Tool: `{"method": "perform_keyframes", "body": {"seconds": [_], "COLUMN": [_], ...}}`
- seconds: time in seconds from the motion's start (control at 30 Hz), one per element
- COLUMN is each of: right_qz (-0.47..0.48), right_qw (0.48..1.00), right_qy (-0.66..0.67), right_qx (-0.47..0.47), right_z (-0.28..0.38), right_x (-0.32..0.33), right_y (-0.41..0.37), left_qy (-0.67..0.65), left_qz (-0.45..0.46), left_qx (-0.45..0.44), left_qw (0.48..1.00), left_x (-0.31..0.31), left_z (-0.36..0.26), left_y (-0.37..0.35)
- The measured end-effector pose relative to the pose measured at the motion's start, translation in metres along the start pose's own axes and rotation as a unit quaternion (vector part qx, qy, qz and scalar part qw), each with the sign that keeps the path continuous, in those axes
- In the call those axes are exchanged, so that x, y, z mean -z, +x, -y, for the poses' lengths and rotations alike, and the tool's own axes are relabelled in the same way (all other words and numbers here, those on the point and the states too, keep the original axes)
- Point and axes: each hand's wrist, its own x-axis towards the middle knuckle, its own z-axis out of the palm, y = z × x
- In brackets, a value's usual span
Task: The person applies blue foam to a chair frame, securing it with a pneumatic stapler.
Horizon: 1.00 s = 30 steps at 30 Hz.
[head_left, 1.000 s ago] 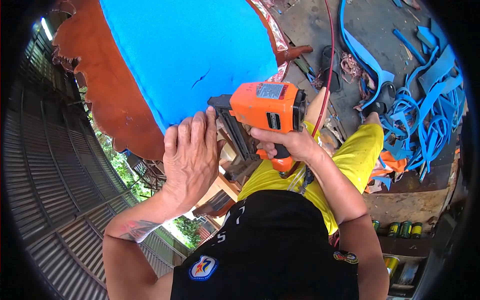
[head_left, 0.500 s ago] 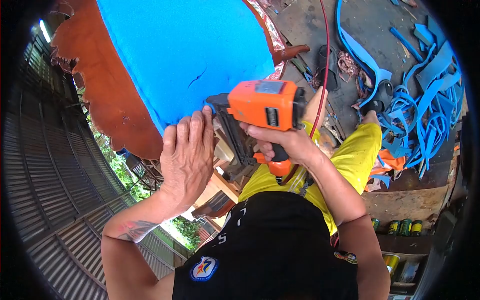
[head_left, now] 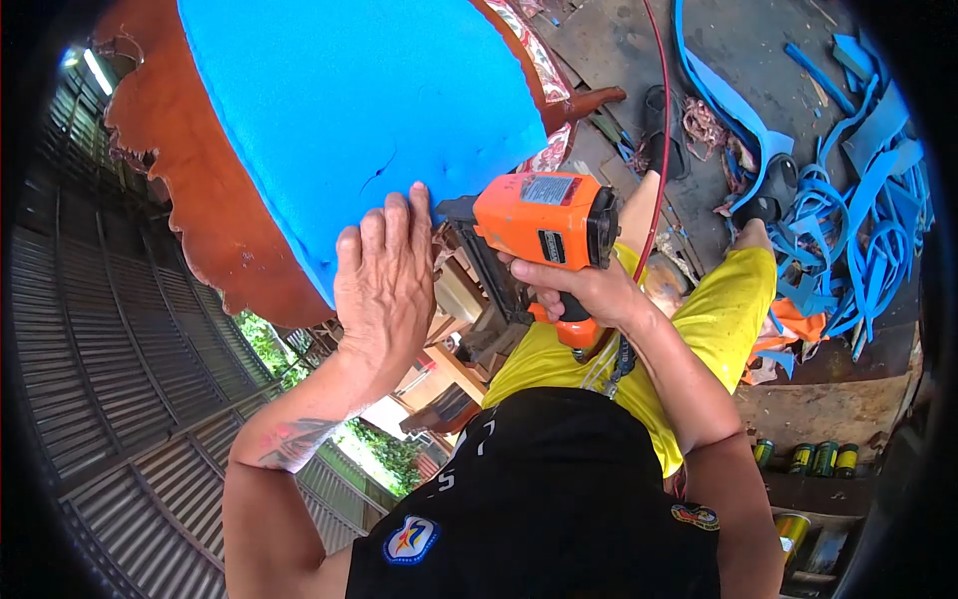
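Note:
My right hand is wrapped round the grip of an orange and black pneumatic staple gun. Its nose meets the near edge of a blue foam sheet. My left hand lies flat on that same edge, fingers stretched out over the foam, just left of the nose. A short slit shows in the foam beyond my fingertips. Under the foam sits a brown carved wooden furniture frame, with its scalloped border on the left. Patterned fabric shows along the right side.
A red air hose runs down past the gun. On the floor at right lies a heap of blue foam strips. Several small cans stand at lower right. Corrugated metal sheeting forms the left wall.
The gun's nose has shifted slightly right along the foam edge. My left hand has moved a little further onto the foam, its fingers straighter. The whole view has shifted slightly.

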Motion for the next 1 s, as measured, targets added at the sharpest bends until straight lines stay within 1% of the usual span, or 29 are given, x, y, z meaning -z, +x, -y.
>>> {"method": "perform_keyframes", "body": {"seconds": [0.17,0.3,0.4,0.47,0.5,0.57,0.7,0.8,0.87,1.0], "right_qz": [-0.019,-0.005,0.009,0.026,0.028,0.027,0.027,0.022,0.036,0.044], "right_qw": [0.999,1.000,1.000,1.000,1.000,0.999,1.000,1.000,0.999,0.998], "right_qy": [-0.037,-0.013,-0.006,-0.005,-0.003,-0.006,0.005,0.007,0.018,0.032], "right_qx": [0.005,0.009,0.007,0.001,0.002,0.017,0.015,0.018,0.022,0.018], "right_z": [-0.003,-0.003,-0.003,-0.003,-0.003,-0.002,0.000,0.000,-0.002,-0.001], "right_x": [0.004,0.008,0.008,0.007,0.006,0.004,0.000,-0.001,0.000,-0.003], "right_y": [0.006,0.008,0.011,0.013,0.013,0.014,0.016,0.019,0.023,0.025], "left_qy": [0.022,0.037,0.010,-0.091,-0.089,-0.116,-0.116,-0.120,-0.145,-0.150], "left_qz": [0.012,0.013,0.013,0.003,0.004,0.022,0.020,0.021,0.054,0.042], "left_qx": [0.028,0.035,0.036,0.022,0.022,-0.003,-0.002,0.009,0.027,0.034], "left_qw": [0.999,0.999,0.999,0.996,0.996,0.993,0.993,0.992,0.988,0.987], "left_x": [-0.007,-0.006,-0.004,0.004,0.007,0.013,0.011,0.014,0.016,0.011], "left_z": [-0.005,-0.006,-0.005,-0.002,0.001,0.004,0.002,-0.006,-0.012,-0.015], "left_y": [0.005,0.008,0.004,-0.005,-0.009,-0.016,-0.020,-0.027,-0.030,-0.030]}}
